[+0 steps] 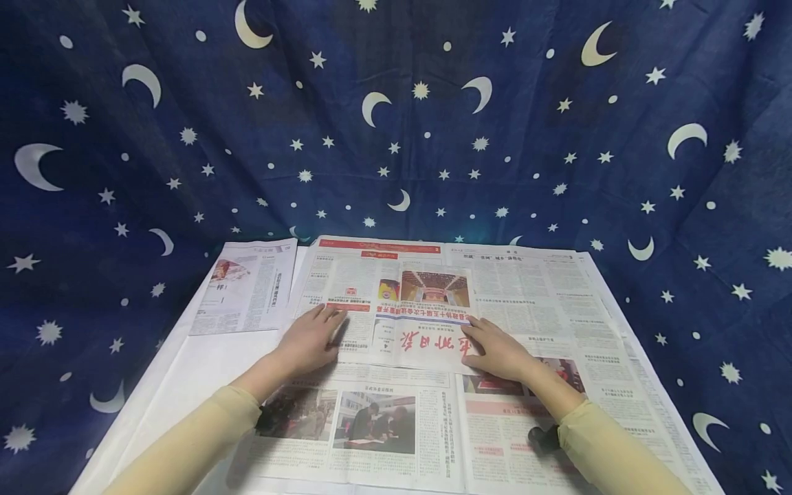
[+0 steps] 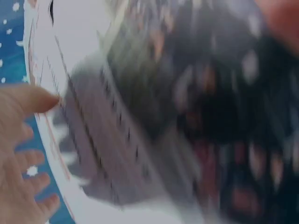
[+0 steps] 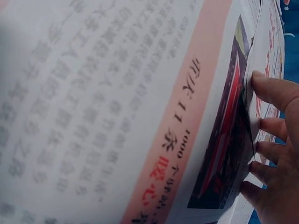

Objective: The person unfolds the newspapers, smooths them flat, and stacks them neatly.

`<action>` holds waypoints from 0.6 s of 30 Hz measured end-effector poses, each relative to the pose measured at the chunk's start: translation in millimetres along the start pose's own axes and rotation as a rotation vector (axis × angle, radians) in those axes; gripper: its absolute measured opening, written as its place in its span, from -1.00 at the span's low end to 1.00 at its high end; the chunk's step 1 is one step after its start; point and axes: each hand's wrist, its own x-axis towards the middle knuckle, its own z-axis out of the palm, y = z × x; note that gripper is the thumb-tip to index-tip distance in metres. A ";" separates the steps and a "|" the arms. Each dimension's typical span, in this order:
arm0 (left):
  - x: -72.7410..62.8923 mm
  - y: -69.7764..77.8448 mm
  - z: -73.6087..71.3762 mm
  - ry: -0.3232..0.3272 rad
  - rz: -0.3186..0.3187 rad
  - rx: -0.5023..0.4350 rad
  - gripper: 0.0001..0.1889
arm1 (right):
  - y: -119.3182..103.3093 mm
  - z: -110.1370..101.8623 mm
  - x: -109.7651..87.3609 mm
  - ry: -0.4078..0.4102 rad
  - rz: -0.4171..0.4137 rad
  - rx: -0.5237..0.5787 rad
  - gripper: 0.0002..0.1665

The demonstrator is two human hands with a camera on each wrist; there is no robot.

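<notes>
A folded newspaper (image 1: 427, 352) with a red title and a hall photo lies over a spread-out newspaper (image 1: 520, 306) on the white table. My right hand (image 1: 498, 350) rests at the folded paper's right edge, fingers extended; in the right wrist view, fingertips (image 3: 259, 81) touch along that edge. To the left of the folded paper, my left hand (image 1: 312, 338) is over the spread pages, its fingers spread and loosely straight. The left wrist view has this hand (image 2: 21, 154) beside its own shadow on the page, with nothing in its grasp.
Another folded newspaper (image 1: 247, 285) lies at the table's far left corner. Bare white tabletop (image 1: 163, 405) shows along the left side. A dark blue curtain (image 1: 396, 124) with moons and stars hangs behind and around the table.
</notes>
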 end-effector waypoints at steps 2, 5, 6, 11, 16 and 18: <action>1.0 10.2 3.9 -0.043 0.078 -0.054 -0.25 | 1.1 1.8 0.4 0.003 0.008 0.003 -0.06; 2.4 26.9 8.5 -0.100 0.161 -0.133 -0.28 | 3.0 3.6 0.5 0.014 0.007 0.008 -0.06; 3.7 32.4 9.9 -0.115 0.191 -0.145 -0.28 | 3.7 3.9 0.4 0.017 0.007 0.009 -0.06; 10.5 53.1 19.5 -0.175 0.297 -0.127 -0.29 | 7.8 2.6 -1.0 0.006 -0.018 0.017 -0.04; 14.7 63.7 29.1 -0.219 0.320 -0.051 -0.31 | 15.6 0.1 -5.7 -0.020 -0.082 0.047 0.04; 14.7 66.2 30.1 -0.223 0.309 -0.033 -0.31 | 18.0 -1.0 -8.4 -0.033 -0.089 0.065 0.10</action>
